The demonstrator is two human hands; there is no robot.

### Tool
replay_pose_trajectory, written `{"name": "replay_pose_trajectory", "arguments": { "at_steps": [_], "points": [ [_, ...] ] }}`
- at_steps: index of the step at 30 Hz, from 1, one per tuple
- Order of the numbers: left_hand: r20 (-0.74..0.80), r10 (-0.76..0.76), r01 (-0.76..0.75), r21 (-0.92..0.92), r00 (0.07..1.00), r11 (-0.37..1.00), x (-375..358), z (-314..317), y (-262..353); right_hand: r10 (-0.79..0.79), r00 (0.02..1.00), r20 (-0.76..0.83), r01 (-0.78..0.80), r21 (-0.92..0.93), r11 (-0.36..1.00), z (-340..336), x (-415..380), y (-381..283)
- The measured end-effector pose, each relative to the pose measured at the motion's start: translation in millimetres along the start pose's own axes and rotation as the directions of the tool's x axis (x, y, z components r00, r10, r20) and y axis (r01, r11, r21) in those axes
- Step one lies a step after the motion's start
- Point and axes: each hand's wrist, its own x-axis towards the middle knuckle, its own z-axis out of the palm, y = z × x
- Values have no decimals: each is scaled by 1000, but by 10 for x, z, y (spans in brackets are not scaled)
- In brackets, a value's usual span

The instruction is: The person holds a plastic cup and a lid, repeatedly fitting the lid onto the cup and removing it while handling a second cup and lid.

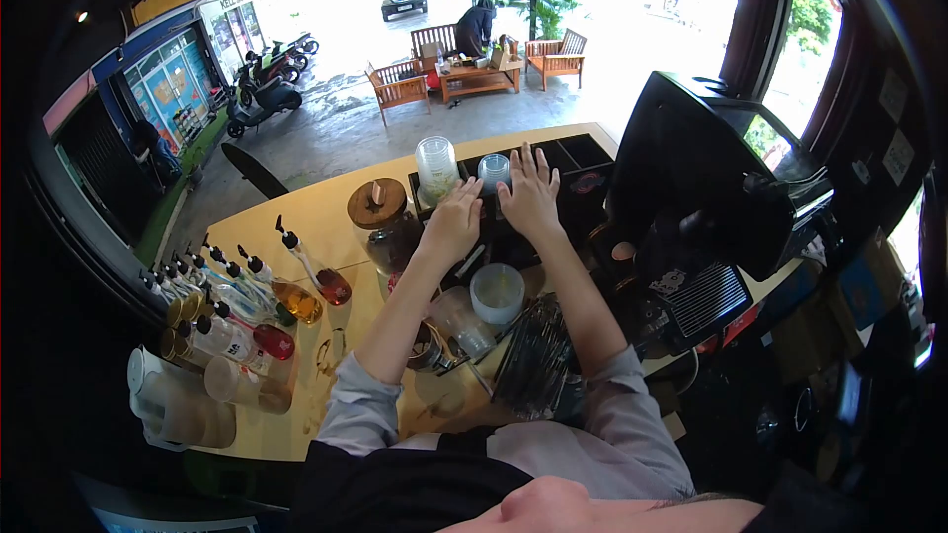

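- Here's the left hand (454, 220), fingers together and reaching forward over the near side of the tall cups (435, 160); whether it grips them, I cannot tell.
- And the right hand (530, 194), open, palm down, fingers spread and pointing away from the body, thumb just beside the small cups (493, 169).
- Tall cups standing upright at the left end of the black caddy (580, 150), long axis running up and down, round end uppermost!
- Small cups sit between the two hands, shorter, their round end turned up toward the camera; their lower part is hard to make out.
- Just left of the left hand, the jar (378, 205) under its wooden lid.
- Closer to the body, between the forearms: a white tub (497, 295), and beside it a clear cup (462, 324), tilted.
- Black packets (538, 360) lie by the right forearm.
- Out left on the tabletop (316, 183), pump bottles (334, 286) crowd together, a pitcher (163, 395) near them.
- Far right, the big black machine (662, 158).
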Motion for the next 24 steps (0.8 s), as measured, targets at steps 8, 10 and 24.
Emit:
{"name": "replay_pose_trajectory", "arguments": {
  "at_steps": [8,10,24],
  "points": [
    [-187,-139,98,-214,973,972,-890,-178,322,-55,989,-137,97,318,943,-288,-1082,-252],
    [-160,-172,129,-250,972,960,-1082,-88,358,-37,997,-74,63,396,916,-281,-1268,-311],
    [-164,-200,121,-397,966,910,-1725,501,318,57,985,161,-82,158,984,-6,-1808,-322]
  ]
}}
